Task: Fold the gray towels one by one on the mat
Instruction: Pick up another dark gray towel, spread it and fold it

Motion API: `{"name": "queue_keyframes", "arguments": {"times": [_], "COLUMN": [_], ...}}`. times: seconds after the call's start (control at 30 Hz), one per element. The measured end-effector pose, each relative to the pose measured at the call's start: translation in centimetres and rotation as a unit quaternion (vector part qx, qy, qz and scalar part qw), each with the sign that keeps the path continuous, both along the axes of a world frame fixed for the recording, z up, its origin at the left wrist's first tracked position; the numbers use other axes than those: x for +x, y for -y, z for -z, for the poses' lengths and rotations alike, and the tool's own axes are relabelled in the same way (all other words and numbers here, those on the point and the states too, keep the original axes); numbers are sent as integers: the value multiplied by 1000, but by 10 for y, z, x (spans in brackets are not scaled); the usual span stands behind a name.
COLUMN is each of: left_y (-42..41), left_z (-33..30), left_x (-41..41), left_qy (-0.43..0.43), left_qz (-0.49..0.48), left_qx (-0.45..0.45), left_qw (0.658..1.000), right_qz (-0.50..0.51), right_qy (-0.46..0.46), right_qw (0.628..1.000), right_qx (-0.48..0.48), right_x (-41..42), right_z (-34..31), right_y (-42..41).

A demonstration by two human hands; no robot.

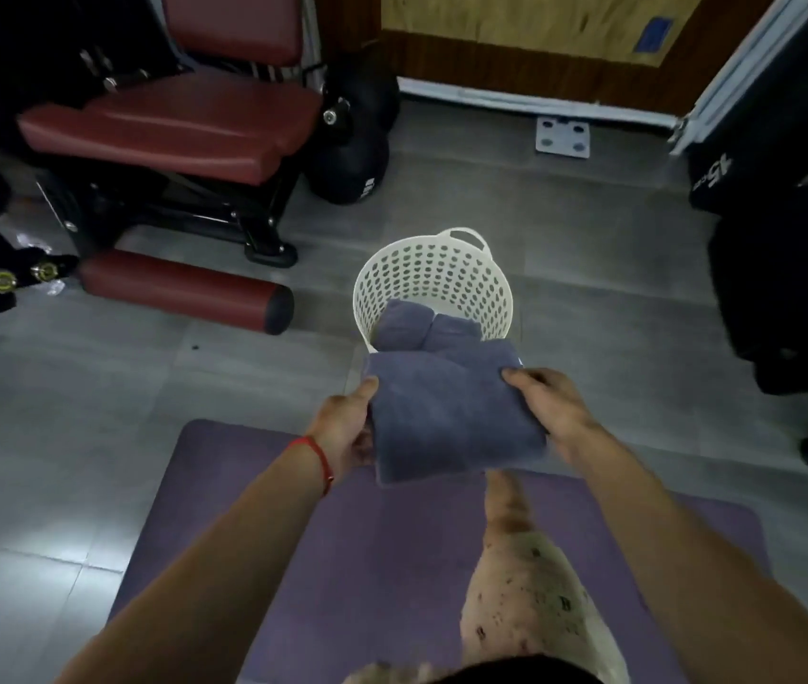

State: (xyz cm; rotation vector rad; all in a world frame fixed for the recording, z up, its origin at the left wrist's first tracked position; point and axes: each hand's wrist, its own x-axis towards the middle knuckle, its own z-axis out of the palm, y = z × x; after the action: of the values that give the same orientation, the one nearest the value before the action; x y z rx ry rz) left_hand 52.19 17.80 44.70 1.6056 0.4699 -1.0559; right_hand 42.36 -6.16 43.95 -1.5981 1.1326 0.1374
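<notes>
Item: folded gray towel, held in the air between mat and basket. Our left hand grips its left edge, fingers hidden beneath; our right hand pinches the right corner. Risk: uneven grips let the folds slump open before the basket.

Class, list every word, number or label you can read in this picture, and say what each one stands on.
"45", seen tilted: on the black box at the right edge.
Small white print beside it: too blurred to read.
White mark on the black ball by the bench: too blurred to read.
Folded gray towel, white basket, mat: no text.
</notes>
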Motion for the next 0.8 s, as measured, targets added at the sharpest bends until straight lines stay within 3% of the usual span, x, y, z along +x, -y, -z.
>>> {"name": "queue_keyframes", "arguments": {"times": [0.27, 0.5, 0.63, 0.8], "left_y": [164, 231, 248, 261], "left_z": [98, 148, 220, 352], "left_x": [133, 193, 223, 251], "left_qy": [-66, -135, -152, -162], "left_qz": [-177, -280, -308, -354], "left_qx": [60, 123, 128, 117], "left_qw": [980, 943, 930, 914], "right_qz": [-184, -305, -345, -392], "right_qy": [-17, -86, -122, -126], "right_qw": [982, 949, 930, 911], "right_qx": [-24, -1, 13, -16], "right_x": [218, 320, 365, 416], "right_z": [144, 184, 238, 353], "right_y": [159, 223, 243, 248]}}
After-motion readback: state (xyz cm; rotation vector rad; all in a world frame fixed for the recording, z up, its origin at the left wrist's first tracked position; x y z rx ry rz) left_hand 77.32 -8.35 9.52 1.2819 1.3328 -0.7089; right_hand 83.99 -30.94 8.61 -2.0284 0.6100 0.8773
